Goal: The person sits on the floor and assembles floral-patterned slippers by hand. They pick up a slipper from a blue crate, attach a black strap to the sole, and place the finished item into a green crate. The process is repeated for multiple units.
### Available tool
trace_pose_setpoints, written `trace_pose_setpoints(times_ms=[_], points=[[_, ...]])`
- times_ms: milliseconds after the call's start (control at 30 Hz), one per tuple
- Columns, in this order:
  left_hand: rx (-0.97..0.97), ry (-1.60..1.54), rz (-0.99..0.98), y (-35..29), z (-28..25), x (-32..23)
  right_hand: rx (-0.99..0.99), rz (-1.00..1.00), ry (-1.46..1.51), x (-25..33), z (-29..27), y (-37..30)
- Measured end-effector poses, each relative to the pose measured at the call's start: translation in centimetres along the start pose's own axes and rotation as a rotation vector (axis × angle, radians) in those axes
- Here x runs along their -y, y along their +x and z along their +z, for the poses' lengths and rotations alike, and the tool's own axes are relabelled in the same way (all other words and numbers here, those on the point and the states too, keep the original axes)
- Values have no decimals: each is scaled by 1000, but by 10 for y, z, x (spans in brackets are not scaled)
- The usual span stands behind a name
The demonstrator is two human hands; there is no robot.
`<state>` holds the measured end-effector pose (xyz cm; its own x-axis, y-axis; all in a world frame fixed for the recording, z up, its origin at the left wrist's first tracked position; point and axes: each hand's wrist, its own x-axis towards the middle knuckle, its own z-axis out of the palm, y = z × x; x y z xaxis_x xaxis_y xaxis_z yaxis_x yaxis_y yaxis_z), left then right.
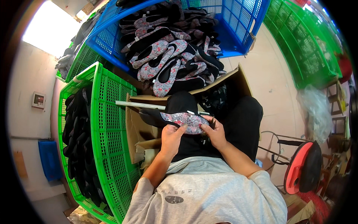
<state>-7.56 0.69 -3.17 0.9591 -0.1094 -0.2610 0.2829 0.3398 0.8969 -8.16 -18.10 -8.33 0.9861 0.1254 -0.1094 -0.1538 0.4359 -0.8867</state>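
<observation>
One floral slipper (193, 122) is in work, held above the lap between both hands: the left hand (172, 137) pinches its near left edge, thumb on top, and the right hand (214, 133) pinches its right end, beside a small dark item too unclear to name. Many matching slippers (158, 69) lie heaped at the blue crate (238, 31) on the far side; whether they are finished or waiting cannot be told. Dark pieces (79, 142) fill the green crate (113, 138) at left. A cardboard box (243, 80) and a pale rod (136, 105) partly block the way to the heap.
</observation>
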Motion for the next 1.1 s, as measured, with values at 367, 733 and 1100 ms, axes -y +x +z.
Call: trace_pose_setpoints(times_ms=[367,733,1100], points=[[18,-71,66,-8,7,13,16,30,-194,34,2,17],[-103,653,100,-22,-13,23,-209,-292,-679,23,19,23],[99,1085,757,3,51,-92,-109,-409,-534,14,16,13]])
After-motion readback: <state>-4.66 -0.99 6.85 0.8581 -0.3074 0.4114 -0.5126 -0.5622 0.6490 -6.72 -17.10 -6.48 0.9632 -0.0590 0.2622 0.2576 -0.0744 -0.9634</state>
